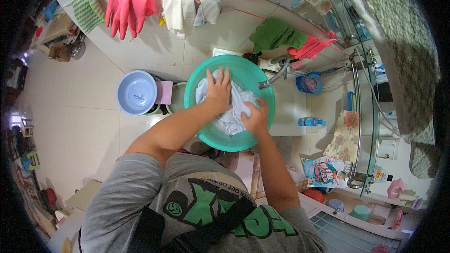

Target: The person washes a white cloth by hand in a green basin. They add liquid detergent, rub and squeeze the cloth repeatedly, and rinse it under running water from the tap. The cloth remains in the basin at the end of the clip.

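In front of me is a round green plastic basin [265,107] with a bunched, wet-looking white cloth [242,102] inside. My left hand [218,89] lies on the left part of the cloth, palm down and fingers apart, the fingertips towards the far rim. At the basin's right side, my right hand [256,117] curls its fingers around an edge of the cloth; it is slightly blurred. A curved metal faucet spout [273,79] reaches over the basin's right rim. Water cannot be made out clearly under the cloth.
To the left are a light blue basin [137,91] and a pink board [164,92]. Pink rubber gloves [128,10] and a green cloth [276,35] hang from a line along the wall. A blue bottle [311,122] stands right, near a glass shelf [373,126].
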A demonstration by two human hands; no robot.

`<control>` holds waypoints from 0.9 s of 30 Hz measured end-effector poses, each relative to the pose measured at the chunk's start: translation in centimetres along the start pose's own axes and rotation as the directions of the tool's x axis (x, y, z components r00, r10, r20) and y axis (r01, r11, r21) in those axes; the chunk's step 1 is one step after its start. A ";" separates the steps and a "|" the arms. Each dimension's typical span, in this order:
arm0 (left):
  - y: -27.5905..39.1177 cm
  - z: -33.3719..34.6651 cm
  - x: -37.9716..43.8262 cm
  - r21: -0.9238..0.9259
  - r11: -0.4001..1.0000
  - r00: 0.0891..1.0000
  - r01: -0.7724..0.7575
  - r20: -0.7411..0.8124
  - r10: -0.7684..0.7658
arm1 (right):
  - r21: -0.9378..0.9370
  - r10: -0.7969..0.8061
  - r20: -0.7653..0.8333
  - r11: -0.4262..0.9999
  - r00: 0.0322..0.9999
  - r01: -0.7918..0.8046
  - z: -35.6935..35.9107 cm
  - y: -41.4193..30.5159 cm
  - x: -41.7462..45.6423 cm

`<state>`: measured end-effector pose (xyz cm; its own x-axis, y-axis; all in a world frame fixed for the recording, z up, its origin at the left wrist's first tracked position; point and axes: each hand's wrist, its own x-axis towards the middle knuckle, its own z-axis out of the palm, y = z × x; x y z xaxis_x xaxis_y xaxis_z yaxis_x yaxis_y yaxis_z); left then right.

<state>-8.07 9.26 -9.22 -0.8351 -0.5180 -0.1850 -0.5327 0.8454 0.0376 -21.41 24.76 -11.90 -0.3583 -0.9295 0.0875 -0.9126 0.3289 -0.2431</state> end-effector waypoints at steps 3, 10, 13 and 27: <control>0.8 1.8 0.5 0.026 0.988 0.959 -0.150 0.246 0.139 | -0.085 0.075 0.199 0.995 0.977 -0.059 2.8 -1.1 -0.4; -1.2 6.9 6.9 -0.672 0.732 0.993 0.110 0.108 -0.050 | 0.739 0.363 0.527 0.250 0.768 -0.625 6.5 -0.4 4.8; -0.6 5.0 6.6 -0.871 -0.398 0.953 0.290 0.302 0.032 | 0.772 0.165 0.553 -0.470 0.817 -0.428 6.4 1.6 5.7; -1.9 0.7 0.9 -0.369 0.926 0.990 0.078 0.140 -0.027 | 0.804 0.184 0.428 0.370 0.885 -0.466 -0.6 1.2 2.2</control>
<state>-7.75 7.27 -10.19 -0.7929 -0.5177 -0.3213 -0.6088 0.6951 0.3824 -23.37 23.19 -11.40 -0.4009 -0.8334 -0.3805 -0.0128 0.4204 -0.9072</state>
